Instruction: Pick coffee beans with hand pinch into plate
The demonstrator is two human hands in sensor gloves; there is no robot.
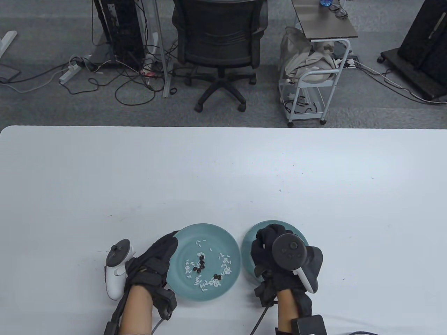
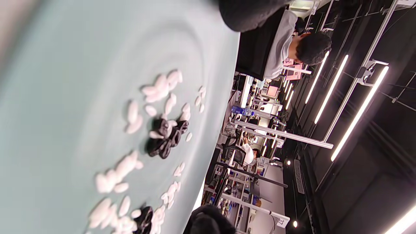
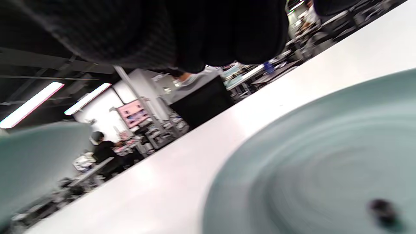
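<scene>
Table view, table point(image 1: 223, 167): white, long axis left-right.
Left plate point(image 1: 230, 244): holds rice and coffee beans point(image 1: 199, 264).
Right plate point(image 1: 248, 240): beneath right hand point(image 1: 276, 254); one bean point(image 3: 382, 209) inside.
Left hand point(image 1: 155, 260): touches left plate's rim, fingers extended.
Right hand grip: cannot tell.
Bean orientation: cannot tell.

Matt cloth gloves, glazed plates, smooth table.

Table point(image 1: 223, 167): smooth white top, faint sheen, a few specks. Left plate point(image 1: 223, 240) and right plate point(image 1: 248, 240): teal, look ceramic, soft glaze with faint concentric rings. Beans point(image 1: 200, 265): dark, matt, slightly wrinkled; rice point(image 1: 206, 282) among them white, smooth. Left hand point(image 1: 153, 261) and right hand point(image 1: 270, 251): black knit cloth gloves, matt. Left tracker point(image 1: 117, 268) white plastic, slight gloss; right tracker point(image 1: 293, 254) dark matt plastic.
</scene>
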